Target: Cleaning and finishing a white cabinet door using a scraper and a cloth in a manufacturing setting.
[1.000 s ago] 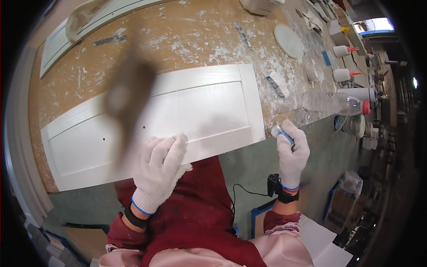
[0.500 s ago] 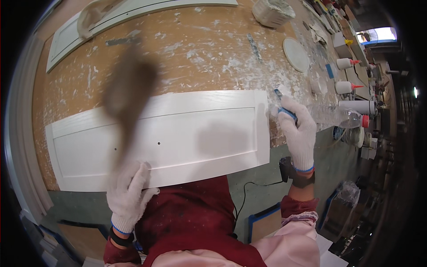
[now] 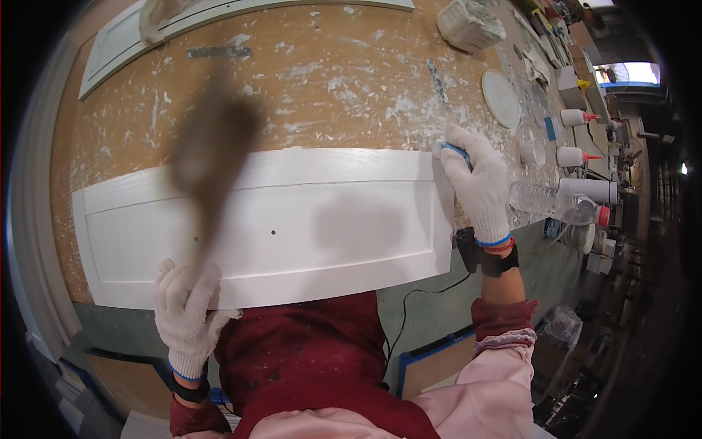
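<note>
A long white panel (image 3: pixel 292 212) with a recessed centre and two small dark holes lies on the worktable before me. My left hand (image 3: pixel 186 314), in a white knit glove, rests on its near edge at the left, fingers apart on the panel and thumb out along the edge. At the right end, my gloved right hand (image 3: pixel 475 179) is closed round a small blue tool (image 3: pixel 455 151) beside the panel's far corner. Most of that tool is hidden by my fingers, so I cannot tell its kind.
A blurred brown shape (image 3: pixel 216 146) blocks part of the view. Across the table (image 3: pixel 292 95), another person's hand (image 3: pixel 157 18) touches a second white panel (image 3: pixel 241 9). A crusted tub (image 3: pixel 472 25), round lid (image 3: pixel 501 99), white bottles (image 3: pixel 574 156) and clear bottle (image 3: pixel 559 203) stand right.
My right hand has shifted slightly left and away from me, to the panel's end edge, with the blue tool. The left hand has slid a little left along the near edge. The view has shifted slightly.
</note>
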`<action>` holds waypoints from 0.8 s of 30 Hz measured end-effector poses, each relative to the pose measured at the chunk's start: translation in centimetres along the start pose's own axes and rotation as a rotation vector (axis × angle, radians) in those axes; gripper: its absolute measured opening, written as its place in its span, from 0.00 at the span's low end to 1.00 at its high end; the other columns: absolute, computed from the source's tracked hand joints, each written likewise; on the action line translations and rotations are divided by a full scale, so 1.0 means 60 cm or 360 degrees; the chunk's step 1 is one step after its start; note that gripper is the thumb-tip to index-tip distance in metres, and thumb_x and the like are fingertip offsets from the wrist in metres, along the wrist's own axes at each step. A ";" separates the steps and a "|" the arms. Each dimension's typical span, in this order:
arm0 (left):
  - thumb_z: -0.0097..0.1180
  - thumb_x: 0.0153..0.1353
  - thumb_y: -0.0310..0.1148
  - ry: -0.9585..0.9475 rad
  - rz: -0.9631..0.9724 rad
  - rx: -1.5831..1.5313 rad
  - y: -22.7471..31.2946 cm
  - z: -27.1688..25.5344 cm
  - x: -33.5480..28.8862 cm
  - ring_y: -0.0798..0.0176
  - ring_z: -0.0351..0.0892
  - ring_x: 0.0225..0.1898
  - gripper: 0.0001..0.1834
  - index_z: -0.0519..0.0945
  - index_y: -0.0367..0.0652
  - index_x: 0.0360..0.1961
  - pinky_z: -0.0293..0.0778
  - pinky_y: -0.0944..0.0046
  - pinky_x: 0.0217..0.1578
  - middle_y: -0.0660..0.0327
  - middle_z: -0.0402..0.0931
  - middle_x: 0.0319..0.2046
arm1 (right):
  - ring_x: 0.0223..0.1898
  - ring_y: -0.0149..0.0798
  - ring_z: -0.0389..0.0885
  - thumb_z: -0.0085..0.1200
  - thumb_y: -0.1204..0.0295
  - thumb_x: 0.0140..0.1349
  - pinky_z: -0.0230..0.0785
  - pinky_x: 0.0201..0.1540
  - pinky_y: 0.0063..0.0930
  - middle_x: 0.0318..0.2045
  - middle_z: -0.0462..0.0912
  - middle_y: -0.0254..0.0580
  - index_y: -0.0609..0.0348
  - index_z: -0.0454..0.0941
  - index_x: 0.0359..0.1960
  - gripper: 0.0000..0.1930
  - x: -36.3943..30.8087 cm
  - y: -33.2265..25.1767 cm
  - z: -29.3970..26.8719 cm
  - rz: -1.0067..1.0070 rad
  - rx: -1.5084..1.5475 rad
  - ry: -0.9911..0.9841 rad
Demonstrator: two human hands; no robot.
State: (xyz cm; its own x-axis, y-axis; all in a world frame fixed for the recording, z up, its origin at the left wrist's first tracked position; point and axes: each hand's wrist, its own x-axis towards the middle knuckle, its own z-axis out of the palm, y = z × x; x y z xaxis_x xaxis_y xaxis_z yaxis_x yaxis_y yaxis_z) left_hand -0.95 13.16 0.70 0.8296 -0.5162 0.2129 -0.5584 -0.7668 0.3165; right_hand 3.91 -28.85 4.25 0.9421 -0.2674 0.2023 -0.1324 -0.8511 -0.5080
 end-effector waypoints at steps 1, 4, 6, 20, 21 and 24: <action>0.57 0.53 0.62 -0.0008 -0.0001 0.0010 0.000 -0.001 0.000 0.46 0.75 0.50 0.38 0.79 0.41 0.53 0.66 0.37 0.61 0.54 0.75 0.45 | 0.40 0.46 0.83 0.59 0.71 0.58 0.73 0.45 0.34 0.38 0.84 0.51 0.59 0.82 0.46 0.14 0.001 -0.002 -0.003 -0.0004 -0.0038 -0.0035; 0.56 0.54 0.62 -0.0014 -0.0017 0.0034 0.000 0.000 -0.001 0.46 0.75 0.50 0.37 0.79 0.41 0.53 0.66 0.37 0.61 0.55 0.75 0.45 | 0.39 0.47 0.82 0.59 0.71 0.59 0.73 0.44 0.34 0.37 0.83 0.51 0.59 0.83 0.45 0.13 0.005 -0.006 -0.005 -0.0044 -0.0100 -0.0107; 0.56 0.54 0.62 -0.0015 -0.0016 0.0026 0.000 0.001 -0.002 0.46 0.74 0.50 0.37 0.79 0.41 0.53 0.66 0.37 0.61 0.55 0.75 0.45 | 0.39 0.47 0.82 0.59 0.71 0.58 0.73 0.44 0.34 0.37 0.83 0.51 0.59 0.83 0.45 0.13 0.005 -0.006 -0.001 -0.0079 -0.0130 -0.0143; 0.57 0.53 0.63 0.0009 0.0001 0.0009 -0.004 0.004 -0.003 0.47 0.74 0.50 0.37 0.79 0.42 0.53 0.67 0.36 0.61 0.56 0.75 0.45 | 0.32 0.41 0.79 0.63 0.76 0.55 0.72 0.38 0.30 0.31 0.80 0.45 0.60 0.83 0.43 0.13 -0.059 -0.013 0.005 -0.0084 0.0226 0.0004; 0.56 0.52 0.63 0.0009 0.0002 0.0014 -0.005 0.004 -0.003 0.47 0.74 0.50 0.37 0.79 0.42 0.53 0.67 0.37 0.61 0.56 0.75 0.45 | 0.32 0.41 0.79 0.63 0.76 0.55 0.72 0.38 0.30 0.31 0.80 0.45 0.60 0.83 0.43 0.13 -0.064 -0.011 0.009 -0.0084 0.0226 0.0004; 0.56 0.52 0.63 0.0011 0.0002 0.0017 -0.004 0.004 -0.003 0.47 0.74 0.50 0.38 0.79 0.42 0.53 0.67 0.37 0.61 0.56 0.75 0.45 | 0.32 0.40 0.80 0.63 0.76 0.56 0.73 0.37 0.29 0.31 0.80 0.45 0.60 0.82 0.44 0.13 -0.071 -0.007 0.015 -0.0164 0.0137 -0.0045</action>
State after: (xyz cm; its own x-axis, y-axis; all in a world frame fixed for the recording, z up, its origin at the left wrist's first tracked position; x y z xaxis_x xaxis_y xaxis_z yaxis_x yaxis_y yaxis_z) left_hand -0.97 13.32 0.34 0.8289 -0.5146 0.2195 -0.5593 -0.7703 0.3061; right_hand 0.24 -26.93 2.84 0.9579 -0.1664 0.2340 -0.0087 -0.8313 -0.5557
